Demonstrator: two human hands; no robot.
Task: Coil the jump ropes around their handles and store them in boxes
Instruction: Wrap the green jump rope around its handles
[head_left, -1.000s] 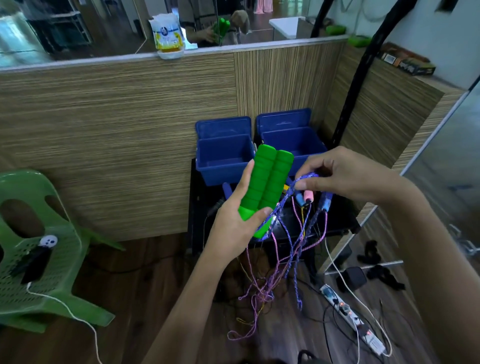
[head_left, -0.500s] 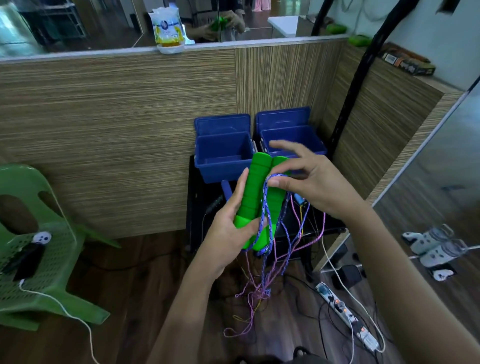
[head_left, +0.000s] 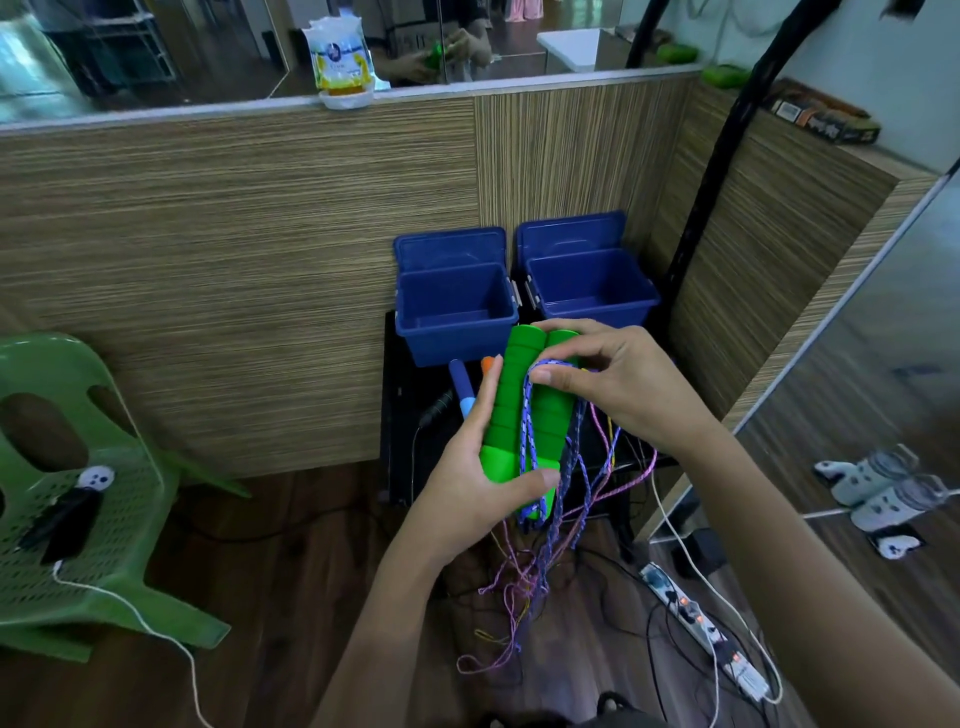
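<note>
Left hand (head_left: 467, 483) gripping green handles (head_left: 524, 410), right hand (head_left: 618, 384) pinching rope (head_left: 532, 415)

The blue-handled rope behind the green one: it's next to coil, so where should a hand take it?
Probably the blue handle at its upper foam part, reached from the left. It lies tilted on the black stand, clear of the left hand gripping the green handles; its lower end is hidden.

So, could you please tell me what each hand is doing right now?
Left hand: grips the green handles.
Right hand: pinches the blue rope against them.
</note>
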